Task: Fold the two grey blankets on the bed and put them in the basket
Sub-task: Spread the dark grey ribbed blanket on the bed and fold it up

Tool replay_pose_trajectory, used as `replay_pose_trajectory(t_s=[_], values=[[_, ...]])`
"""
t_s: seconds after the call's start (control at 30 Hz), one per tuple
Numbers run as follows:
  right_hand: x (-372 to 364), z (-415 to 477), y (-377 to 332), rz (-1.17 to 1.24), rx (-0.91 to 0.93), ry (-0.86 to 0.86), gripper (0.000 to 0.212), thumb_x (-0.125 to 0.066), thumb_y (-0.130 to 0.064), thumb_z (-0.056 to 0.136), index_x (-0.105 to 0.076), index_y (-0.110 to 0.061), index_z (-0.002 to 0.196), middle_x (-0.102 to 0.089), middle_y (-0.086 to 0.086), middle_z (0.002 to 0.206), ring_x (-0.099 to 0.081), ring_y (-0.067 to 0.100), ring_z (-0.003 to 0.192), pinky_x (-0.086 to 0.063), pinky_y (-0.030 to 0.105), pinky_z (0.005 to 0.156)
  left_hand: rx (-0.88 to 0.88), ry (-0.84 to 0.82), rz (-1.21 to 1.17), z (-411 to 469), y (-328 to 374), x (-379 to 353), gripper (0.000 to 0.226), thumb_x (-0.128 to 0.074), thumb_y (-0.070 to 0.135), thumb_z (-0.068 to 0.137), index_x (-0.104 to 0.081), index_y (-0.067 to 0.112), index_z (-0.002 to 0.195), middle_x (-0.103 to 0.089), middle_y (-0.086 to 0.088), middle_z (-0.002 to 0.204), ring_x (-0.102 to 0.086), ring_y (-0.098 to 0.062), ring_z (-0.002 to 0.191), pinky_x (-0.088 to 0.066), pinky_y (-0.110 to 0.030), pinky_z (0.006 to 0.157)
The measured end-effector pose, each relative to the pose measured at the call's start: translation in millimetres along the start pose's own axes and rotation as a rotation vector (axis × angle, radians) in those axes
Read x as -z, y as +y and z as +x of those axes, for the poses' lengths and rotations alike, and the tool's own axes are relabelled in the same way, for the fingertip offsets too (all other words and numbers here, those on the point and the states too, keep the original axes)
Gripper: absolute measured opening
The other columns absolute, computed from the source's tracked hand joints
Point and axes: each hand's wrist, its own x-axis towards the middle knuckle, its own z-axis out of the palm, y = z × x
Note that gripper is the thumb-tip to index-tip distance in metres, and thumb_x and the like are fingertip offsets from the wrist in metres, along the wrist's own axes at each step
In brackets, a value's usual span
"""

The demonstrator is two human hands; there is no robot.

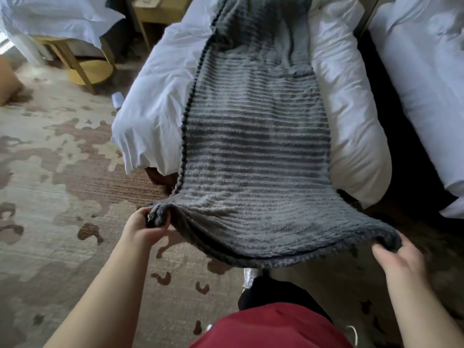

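Currently I read step 1, first fold: the grey blanket lies lengthwise on the bed, near end held up off the foot. The left hand clenches the L corner. The right hand seems to pinch the R corner, fingertips hidden under the edge. Next req.: carry both corners fwd to the far end, edges aligned. No basket in view, contents unknown.

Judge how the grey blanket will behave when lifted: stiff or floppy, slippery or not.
Probably floppy: the grey blanket sags between left hand and right hand. Likely not slippery: its ribbed pile looks fluffy. It may drag on the white bedding.
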Motion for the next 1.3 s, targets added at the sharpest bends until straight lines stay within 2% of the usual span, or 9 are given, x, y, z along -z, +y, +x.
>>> replay_pose_trajectory(t_s=[0.17,0.3,0.5,0.63,0.73,0.83,0.97,1.13,1.3], values=[[-72.7,62.3,-34.2,0.05,-0.298,-0.256,0.045,-0.01,-0.02,0.105,-0.036,-0.006,0.139,-0.018,0.041,0.145,-0.008,0.05,0.14,0.003,0.028,0.118,0.008,0.061,-0.146,56.0,7.8,-81.7,0.034,-0.037,0.006,0.097,-0.056,0.003,0.125,-0.06,-0.008,0.125,-0.057,-0.019,0.118,-0.05,-0.027,0.094],[-158.8,101.9,-73.8,0.395,-0.277,-0.095,0.038,-0.034,-0.013,0.102,-0.049,-0.014,0.137,-0.047,0.006,0.143,-0.04,0.022,0.135,-0.032,0.033,0.111,-0.013,0.069,-0.291,81.5,10.0,-138.9,0.039,-0.035,0.005,0.098,-0.051,0.005,0.134,-0.056,-0.009,0.134,-0.056,-0.021,0.121,-0.05,-0.025,0.094],[-273.8,148.3,-122.0,0.48,-0.279,-0.064,0.039,-0.031,-0.011,0.103,-0.041,-0.007,0.14,-0.041,0.013,0.144,-0.042,0.027,0.132,-0.038,0.033,0.105,-0.033,0.122,-0.346,121.7,29.7,-235.5,0.035,-0.042,0.0,0.096,-0.054,0.002,0.129,-0.057,-0.012,0.128,-0.057,-0.024,0.117,-0.052,-0.028,0.09],[-340.6,203.9,-138.9,0.291,-0.352,-0.292,0.053,-0.007,-0.018,0.103,-0.024,0.027,0.126,-0.038,0.044,0.114,-0.016,0.058,0.131,-0.016,0.032,0.113,-0.17,0.089,-0.34,187.1,72.0,-303.1,0.028,-0.035,-0.003,0.094,-0.061,0.004,0.1,-0.063,-0.007,0.105,-0.06,-0.019,0.11,-0.056,-0.027,0.074],[-398.0,269.0,-145.2,0.486,-0.135,-0.115,0.022,-0.032,-0.011,0.1,-0.051,-0.001,0.1,-0.054,0.017,0.115,-0.049,0.029,0.125,-0.042,0.033,0.105,-0.331,-0.09,-0.149,254.8,98.6,-345.5,0.019,-0.043,0.011,0.081,-0.057,0.016,0.092,-0.06,-0.004,0.089,-0.058,-0.022,0.097,-0.052,-0.037,0.081],[-440.2,311.0,-105.6,0.035,-0.071,-0.116,0.022,-0.029,-0.013,0.099,-0.051,-0.012,0.097,-0.03,0.009,0.153,-0.031,0.023,0.142,-0.032,0.033,0.113,-0.304,0.033,0.546,324.9,94.6,-365.7,0.014,-0.042,0.021,0.091,-0.054,0.026,0.088,-0.05,0.0,0.086,-0.051,-0.018,0.077,-0.044,-0.029,0.07],[-483.3,322.7,-27.9,-0.989,0.073,-0.102,0.059,-0.055,-0.007,0.092,-0.035,-0.022,0.146,-0.036,0.009,0.15,-0.037,0.028,0.136,-0.035,0.039,0.105,-0.486,0.246,1.294,382.3,76.0,-356.5,0.051,-0.05,0.001,0.083,-0.055,0.027,0.126,-0.058,-0.006,0.073,-0.049,-0.015,0.046,-0.04,-0.018,0.044],[-550.3,298.8,26.2,-1.736,0.487,-0.44,0.072,-0.067,-0.032,0.087,-0.029,-0.028,0.148,-0.017,-0.001,0.157,-0.022,0.026,0.143,-0.029,0.041,0.113,-0.625,0.442,1.458,406.1,92.3,-336.7,0.052,-0.063,0.009,0.077,-0.051,0.018,0.127,-0.061,-0.008,0.118,-0.059,-0.028,0.105,-0.049,-0.037,0.089],[-618.8,283.5,72.6,-1.901,0.753,-0.832,0.067,-0.071,-0.036,0.08,-0.041,-0.026,0.139,-0.052,0.005,0.13,-0.046,0.029,0.123,-0.033,0.041,0.106,-0.715,0.701,1.377,413.4,116.0,-329.0,0.079,-0.078,0.032,0.072,-0.038,0.016,0.138,-0.041,-0.015,0.138,-0.039,-0.03,0.129,-0.032,-0.042,0.111]])
